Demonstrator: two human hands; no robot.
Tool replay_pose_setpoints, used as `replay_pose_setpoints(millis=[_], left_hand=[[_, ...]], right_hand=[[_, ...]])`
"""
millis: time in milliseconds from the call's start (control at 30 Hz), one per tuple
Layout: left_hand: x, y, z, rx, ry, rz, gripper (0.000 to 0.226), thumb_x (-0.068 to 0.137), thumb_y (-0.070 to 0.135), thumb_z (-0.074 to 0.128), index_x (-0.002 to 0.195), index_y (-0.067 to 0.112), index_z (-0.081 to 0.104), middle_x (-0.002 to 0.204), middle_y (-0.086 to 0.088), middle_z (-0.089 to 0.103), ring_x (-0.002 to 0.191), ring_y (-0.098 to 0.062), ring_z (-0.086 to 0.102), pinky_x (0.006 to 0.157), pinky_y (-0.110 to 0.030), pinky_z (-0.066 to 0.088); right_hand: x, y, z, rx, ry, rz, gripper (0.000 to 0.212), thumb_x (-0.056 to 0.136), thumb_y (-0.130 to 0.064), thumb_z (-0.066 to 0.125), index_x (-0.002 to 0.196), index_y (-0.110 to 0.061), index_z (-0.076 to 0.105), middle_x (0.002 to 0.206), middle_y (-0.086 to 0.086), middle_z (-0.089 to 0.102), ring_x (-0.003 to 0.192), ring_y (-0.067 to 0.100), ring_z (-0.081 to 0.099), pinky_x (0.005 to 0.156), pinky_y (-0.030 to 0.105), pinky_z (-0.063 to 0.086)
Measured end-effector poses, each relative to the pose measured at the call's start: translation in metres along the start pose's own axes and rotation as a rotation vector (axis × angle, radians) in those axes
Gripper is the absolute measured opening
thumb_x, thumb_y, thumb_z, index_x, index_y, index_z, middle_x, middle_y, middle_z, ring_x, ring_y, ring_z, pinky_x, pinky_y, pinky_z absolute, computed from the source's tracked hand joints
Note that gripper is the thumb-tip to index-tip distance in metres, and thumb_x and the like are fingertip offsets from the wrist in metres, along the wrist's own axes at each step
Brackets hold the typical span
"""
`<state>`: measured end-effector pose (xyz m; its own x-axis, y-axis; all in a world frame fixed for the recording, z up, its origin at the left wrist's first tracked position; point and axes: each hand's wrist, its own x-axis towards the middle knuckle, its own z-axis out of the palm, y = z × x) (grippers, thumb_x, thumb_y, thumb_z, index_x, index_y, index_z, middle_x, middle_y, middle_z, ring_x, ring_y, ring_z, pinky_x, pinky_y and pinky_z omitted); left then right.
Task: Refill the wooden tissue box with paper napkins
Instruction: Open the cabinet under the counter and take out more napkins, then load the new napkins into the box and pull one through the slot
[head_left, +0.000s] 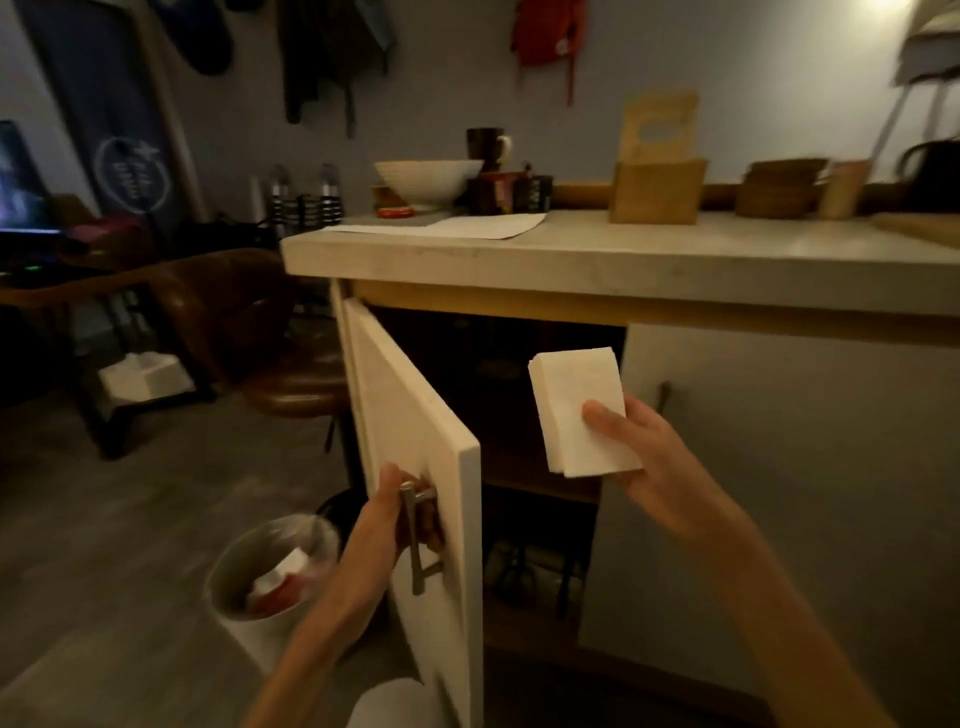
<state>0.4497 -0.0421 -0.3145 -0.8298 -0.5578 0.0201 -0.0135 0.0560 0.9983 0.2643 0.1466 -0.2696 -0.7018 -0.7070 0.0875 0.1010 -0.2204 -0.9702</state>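
Thumb pressed on top and fingers curled beneath, the person's right hand (641, 449) grips a thick white stack of folded paper napkins (582, 410), holding it clear of the dark open cupboard below the pale stone countertop (571, 260). The left hand (400, 519) is wrapped around the brushed metal bar handle (418, 535) of the white cupboard door (415, 426), which stands swung wide on its hinge. Up on the countertop, well apart from the napkins, sits the light wooden tissue box (657, 189), with a flat wooden panel bearing a slot, apparently its lid, propped upright behind or inside it; the blur makes it hard to say which. The refill supply is in hand, so the fetching looks done. What remains, by this view, is shutting the cupboard, carrying the stack up to the box, seating it inside and putting the lid back on. A round grey waste bin (260, 587) with crumpled paper stands on the floor beside the open door, and a white ribbed bowl (428, 176) sits farther along the counter.
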Motion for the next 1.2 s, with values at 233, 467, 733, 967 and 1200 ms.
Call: replay_pose_setpoints(millis=[233, 467, 733, 967, 1200], left_hand=[[0.07, 0.009, 0.109, 0.345, -0.158, 0.192, 0.034, 0.103, 0.041, 0.029, 0.109, 0.013, 0.047, 0.085, -0.011, 0.068, 0.08, -0.029, 0.067, 0.071, -0.049, 0.056], [0.169, 0.001, 0.177, 0.407, -0.059, 0.15, 0.037, 0.104, 0.036, 0.028, 0.127, 0.009, 0.042, 0.109, -0.022, 0.064, 0.091, -0.042, 0.064, 0.067, -0.044, 0.056], [0.188, 0.018, 0.19, 0.37, -0.076, -0.003, 0.032, 0.105, 0.026, 0.027, 0.128, 0.006, 0.037, 0.099, -0.015, 0.056, 0.077, -0.029, 0.056, 0.071, -0.037, 0.044], [0.171, 0.071, 0.161, 0.466, -0.263, -0.292, 0.045, 0.1, 0.016, 0.045, 0.142, 0.002, 0.034, 0.144, -0.021, 0.043, 0.131, -0.039, 0.044, 0.109, -0.048, 0.038], [0.09, 0.247, 0.091, 0.057, -0.402, -0.782, 0.04, 0.104, 0.039, 0.028, 0.117, 0.016, 0.059, 0.118, -0.005, 0.064, 0.111, -0.025, 0.059, 0.094, -0.04, 0.044]], right_hand=[[-0.062, 0.01, -0.063, 0.034, 0.422, -0.092, 0.048, 0.085, -0.024, 0.061, 0.13, -0.013, 0.051, 0.117, 0.013, 0.063, 0.098, 0.024, 0.065, 0.07, 0.031, 0.057], [-0.07, 0.041, -0.098, 0.081, 0.555, -0.066, 0.044, 0.086, -0.024, 0.061, 0.128, -0.02, 0.051, 0.119, 0.009, 0.061, 0.105, 0.026, 0.061, 0.076, 0.035, 0.055], [-0.045, 0.007, -0.064, 0.094, 0.623, 0.208, 0.046, 0.09, -0.024, 0.061, 0.134, -0.019, 0.047, 0.12, 0.008, 0.062, 0.107, 0.024, 0.063, 0.081, 0.034, 0.055], [-0.023, -0.094, -0.011, 0.222, 0.681, 0.437, 0.054, 0.09, -0.021, 0.064, 0.138, -0.017, 0.041, 0.124, 0.012, 0.059, 0.109, 0.028, 0.063, 0.085, 0.039, 0.057], [-0.004, -0.214, 0.06, 0.587, 0.751, 0.496, 0.055, 0.086, -0.014, 0.065, 0.136, -0.005, 0.044, 0.136, 0.026, 0.053, 0.123, 0.041, 0.053, 0.094, 0.048, 0.051]])
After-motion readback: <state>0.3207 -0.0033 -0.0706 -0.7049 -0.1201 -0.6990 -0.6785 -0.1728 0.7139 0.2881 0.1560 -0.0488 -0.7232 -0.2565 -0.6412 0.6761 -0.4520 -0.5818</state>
